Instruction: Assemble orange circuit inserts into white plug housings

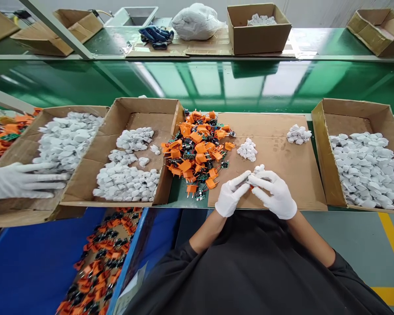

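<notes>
My left hand (231, 195) and my right hand (276, 194), both in white gloves, meet over the front of a cardboard sheet (282, 159). Their fingers are pinched together around an orange plug (251, 187), of which only a sliver shows; the rest is hidden. Just beyond the fingertips lie a few small white pieces (259, 168). Farther off on the sheet is a small heap of white pieces (248, 150), with another white heap (298, 134) toward the right. Left of my hands lies a pile of orange plugs with circuit boards (197, 151).
Cardboard boxes with white plastic pieces stand at right (367, 170), left (128, 183) and far left (65, 140). A co-worker's gloved hand (29, 180) reaches into the far-left box. A blue-lined bin (36, 262) with orange plugs is below. Behind runs a green conveyor (184, 83).
</notes>
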Tool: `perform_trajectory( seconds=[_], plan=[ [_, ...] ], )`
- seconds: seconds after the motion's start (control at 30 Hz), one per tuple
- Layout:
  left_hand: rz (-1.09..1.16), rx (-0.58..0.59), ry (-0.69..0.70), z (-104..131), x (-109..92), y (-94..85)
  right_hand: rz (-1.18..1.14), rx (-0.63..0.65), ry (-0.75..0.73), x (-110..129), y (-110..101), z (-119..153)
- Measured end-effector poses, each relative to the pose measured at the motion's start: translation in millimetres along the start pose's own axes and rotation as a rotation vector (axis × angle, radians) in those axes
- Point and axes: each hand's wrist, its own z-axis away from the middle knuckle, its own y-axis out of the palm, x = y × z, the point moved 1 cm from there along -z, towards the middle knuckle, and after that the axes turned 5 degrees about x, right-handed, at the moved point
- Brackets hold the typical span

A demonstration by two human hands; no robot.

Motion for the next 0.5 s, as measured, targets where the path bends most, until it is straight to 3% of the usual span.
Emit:
perform_trajectory(
  seconds=[0.1,0.27,0.5],
  plan=[
    [0.103,-0.006,0.05,0.7,-1.4,4.2,-0.071,-0.024,0.021,6.6,3.0,-5.1],
    [0.238,-0.082,0.058,-0.5,-1.0,13.8,0.038,-0.151,0.164,10.3,10.9,-7.5],
    [0.352,0.024,0.043,2.6,-10.5,24.5,-0.043,-0.068,0.176,3.3,11.8,-3.2]
  ],
)
